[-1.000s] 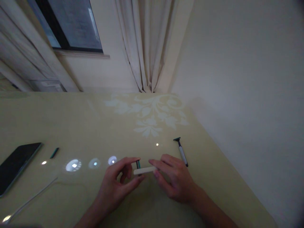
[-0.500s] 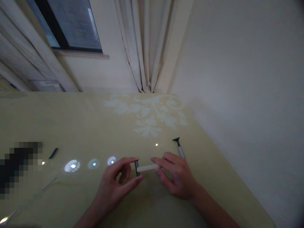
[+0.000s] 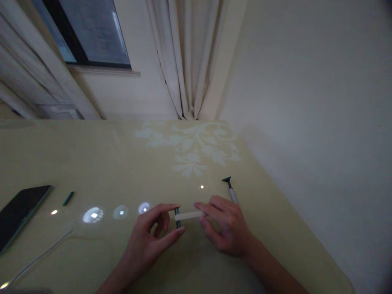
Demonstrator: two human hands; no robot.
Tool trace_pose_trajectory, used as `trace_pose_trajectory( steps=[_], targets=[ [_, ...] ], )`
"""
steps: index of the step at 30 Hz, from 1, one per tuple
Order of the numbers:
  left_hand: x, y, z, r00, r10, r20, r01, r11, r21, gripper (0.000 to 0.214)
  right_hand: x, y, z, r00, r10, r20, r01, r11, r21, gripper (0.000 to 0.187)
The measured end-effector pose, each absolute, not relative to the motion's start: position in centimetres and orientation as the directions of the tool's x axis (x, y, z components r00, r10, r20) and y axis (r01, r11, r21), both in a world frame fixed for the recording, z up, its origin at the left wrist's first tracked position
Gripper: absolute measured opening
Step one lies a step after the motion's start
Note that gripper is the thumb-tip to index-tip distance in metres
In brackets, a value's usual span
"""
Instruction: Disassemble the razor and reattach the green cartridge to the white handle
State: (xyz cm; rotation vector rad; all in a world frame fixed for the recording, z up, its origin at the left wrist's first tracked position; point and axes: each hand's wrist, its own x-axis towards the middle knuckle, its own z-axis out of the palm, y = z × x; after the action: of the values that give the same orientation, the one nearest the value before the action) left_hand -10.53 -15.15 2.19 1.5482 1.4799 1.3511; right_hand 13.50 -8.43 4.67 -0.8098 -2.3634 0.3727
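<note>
Lining up, it seems; your left hand (image 3: 150, 238) pinches the cartridge (image 3: 178, 224), your right hand (image 3: 228, 228) the pale stick (image 3: 191, 215) across it; steadiness needed next

I have dim, flat light here. The window (image 3: 94, 34) shows only a dull bluish grey, and the strongest brightness is a row of round, lamp-like reflections (image 3: 93, 214) on my glossy bench (image 3: 122, 171), plus a small glint (image 3: 202, 187) further right. Shadows are soft; the bench darkens between my left hand (image 3: 150, 237) and right hand (image 3: 228, 228). The wall (image 3: 306, 102) dims towards the right edge, with a blackened top corner. Wide-angle distortion leans the window frame (image 3: 65, 30). Fine detail looks soft, so the small cartridge (image 3: 178, 224) I'm gripping shows little crispness.
</note>
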Motion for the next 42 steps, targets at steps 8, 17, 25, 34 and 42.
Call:
trace_pose_trajectory(
  steps=[8,17,25,34,42],
  targets=[
    [-10.60,-15.15,2.07,-0.111,0.956,0.271,0.371,-0.213,0.904,0.033,13.17,-8.54,4.15,-0.606,0.670,0.429,0.445,0.733,-0.515,0.034],
    [-10.45,-15.31,1.73,-0.105,0.959,0.265,0.358,-0.212,0.909,0.033,13.09,-8.52,4.22,-0.578,0.689,0.437,0.489,0.721,-0.491,0.033],
    [-10.48,-15.15,1.67,-0.099,0.960,0.263,0.350,-0.214,0.912,0.032,13.22,-8.48,4.26,-0.587,0.700,0.406,0.498,0.708,-0.500,0.034],
    [-10.49,-15.04,1.43,-0.107,0.961,0.255,0.374,-0.199,0.906,0.032,13.22,-8.31,4.27,-0.605,0.703,0.374,0.496,0.700,-0.514,0.035],
    [-10.49,-15.03,1.50,-0.084,0.961,0.264,0.394,-0.212,0.894,0.032,13.16,-8.48,4.12,-0.604,0.708,0.367,0.498,0.694,-0.520,0.033]
  ],
)
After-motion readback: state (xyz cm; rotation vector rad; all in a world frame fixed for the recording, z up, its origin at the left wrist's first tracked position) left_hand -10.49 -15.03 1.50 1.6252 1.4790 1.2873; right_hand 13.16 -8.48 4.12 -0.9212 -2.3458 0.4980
